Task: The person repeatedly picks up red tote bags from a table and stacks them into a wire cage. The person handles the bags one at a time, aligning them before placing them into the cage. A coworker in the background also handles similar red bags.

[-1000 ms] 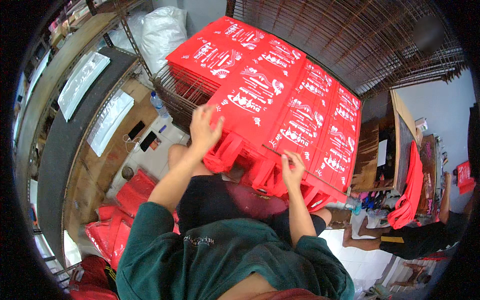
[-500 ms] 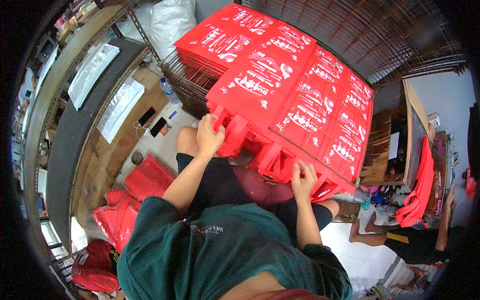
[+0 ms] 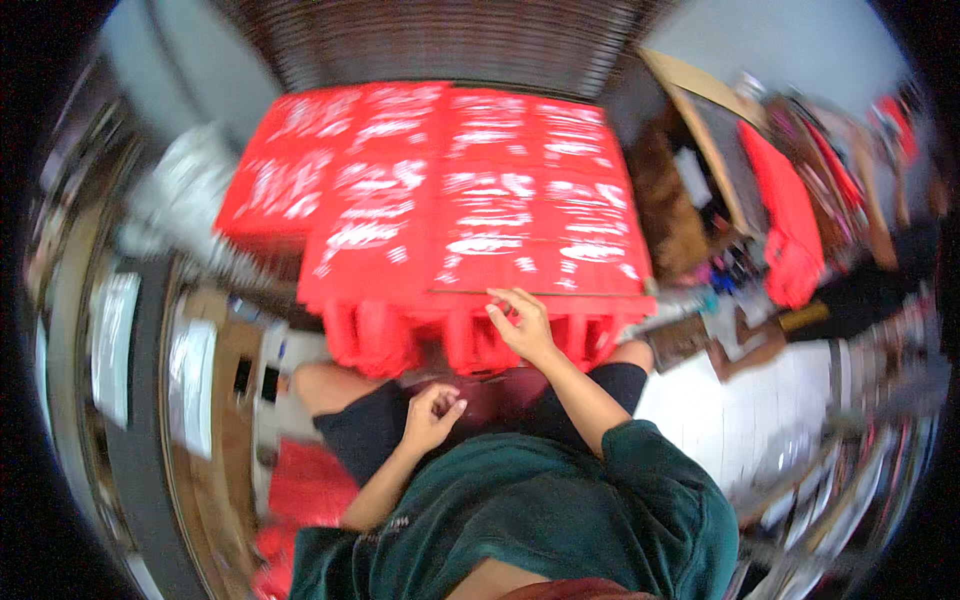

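Note:
Red fabric bags (image 3: 365,240) with white print lie in stacks on a wire rack in front of me. Their red handles (image 3: 370,340) hang over the near edge. A thin dark rod (image 3: 600,294) runs along the front of the right-hand stacks. My right hand (image 3: 525,328) is over that edge by the rod, fingers bent and apart, with nothing visible in it. My left hand (image 3: 432,418) hovers lower, above my lap, clear of the bags. Its fingers curl loosely, the thumb stands apart, and I see nothing in it. Motion blurs the picture.
Red bundles (image 3: 305,480) lie on the floor at my left, beside shelves with clear-wrapped white packs (image 3: 115,345). White sacks (image 3: 190,190) stand behind them. At right, a red cloth (image 3: 785,240) hangs from a wooden cabinet, and another person (image 3: 850,300) is close by.
My view has swung to the right and squared up to the rack. My left hand has left the handles and dropped toward my lap; my right hand has moved up to the rod at the stacks' front edge.

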`<state>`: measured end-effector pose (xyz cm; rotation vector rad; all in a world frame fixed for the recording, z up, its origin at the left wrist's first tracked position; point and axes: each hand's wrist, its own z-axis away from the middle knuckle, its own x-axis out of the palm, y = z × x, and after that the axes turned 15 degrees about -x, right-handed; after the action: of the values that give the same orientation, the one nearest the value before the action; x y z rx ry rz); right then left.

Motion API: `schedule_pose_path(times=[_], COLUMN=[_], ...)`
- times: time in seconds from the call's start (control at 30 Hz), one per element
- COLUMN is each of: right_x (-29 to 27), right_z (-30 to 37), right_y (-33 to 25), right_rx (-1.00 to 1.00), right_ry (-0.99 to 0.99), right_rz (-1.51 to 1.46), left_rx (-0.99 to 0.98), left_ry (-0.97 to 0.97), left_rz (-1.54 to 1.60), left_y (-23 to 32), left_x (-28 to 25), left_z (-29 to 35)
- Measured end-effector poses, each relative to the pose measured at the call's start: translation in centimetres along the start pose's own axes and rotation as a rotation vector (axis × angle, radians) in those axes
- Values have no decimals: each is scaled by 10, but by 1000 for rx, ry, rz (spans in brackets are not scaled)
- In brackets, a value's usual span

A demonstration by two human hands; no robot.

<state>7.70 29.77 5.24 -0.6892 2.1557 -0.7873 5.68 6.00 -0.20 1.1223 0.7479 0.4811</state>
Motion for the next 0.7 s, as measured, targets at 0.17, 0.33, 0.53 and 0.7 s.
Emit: schedule_pose_path(times=[0.17,0.33,0.53,0.7], right_x=[-138,-335,-491,-539], right_z=[-6,-17,-32,-38], right_y=[44,81,99,132], right_rx=[-18,52,140,91], right_ry=[463,1038,1312,1427], right_rz=[259,136,-405,-769], left_rx=[-114,-144,-146,-174], left_ry=[-206,-204,-105,-78], left_rz=[-183,-185,-90,-69], left_y=[-31,-22,-24,-27], left_x=[19,25,34,40], left_z=[-27,-23,-24,-25])
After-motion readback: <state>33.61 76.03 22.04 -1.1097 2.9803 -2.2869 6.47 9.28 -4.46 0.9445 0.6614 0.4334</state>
